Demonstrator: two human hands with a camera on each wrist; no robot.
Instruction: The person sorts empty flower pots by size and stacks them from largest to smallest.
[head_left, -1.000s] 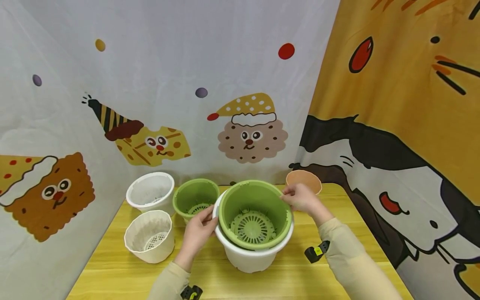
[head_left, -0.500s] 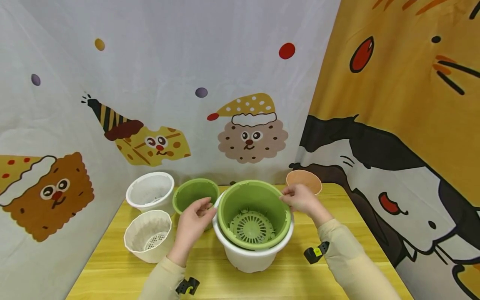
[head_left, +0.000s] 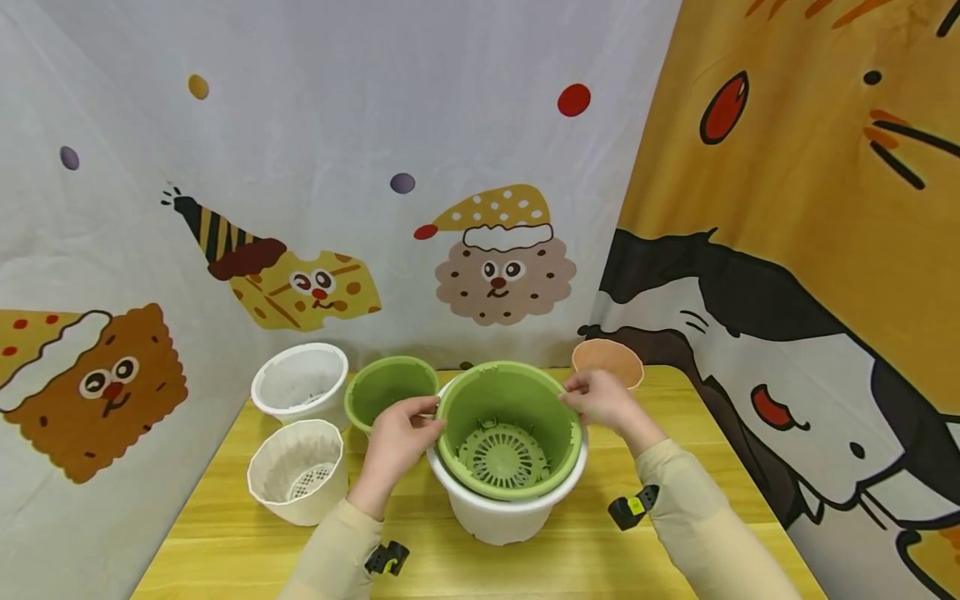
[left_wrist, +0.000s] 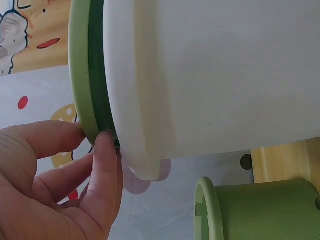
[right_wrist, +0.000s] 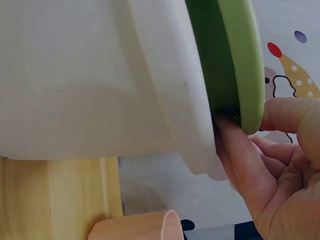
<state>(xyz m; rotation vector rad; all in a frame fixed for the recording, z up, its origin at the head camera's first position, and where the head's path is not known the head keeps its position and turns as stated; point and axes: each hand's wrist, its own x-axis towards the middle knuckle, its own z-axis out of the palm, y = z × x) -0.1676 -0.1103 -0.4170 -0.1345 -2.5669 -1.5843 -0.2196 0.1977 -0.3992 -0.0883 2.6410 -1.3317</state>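
A green plastic flowerpot with a slotted bottom sits inside a larger white flowerpot, its rim standing a little above the white one. My left hand pinches the green rim at the left, thumb on one side and fingertips under the lip, as the left wrist view shows. On the opposite side my right hand pinches the same rim. In the right wrist view its fingers reach into the gap between the green rim and the white pot.
Left of the nested pair, a second green pot, a white pot and a cream faceted pot stand on the wooden table. An orange pot is behind my right hand. Printed cloth hangs behind the table.
My left hand let go of the white pot's rim, drew back slightly left, then came in to pinch the green rim. My right hand and the pots have hardly moved.
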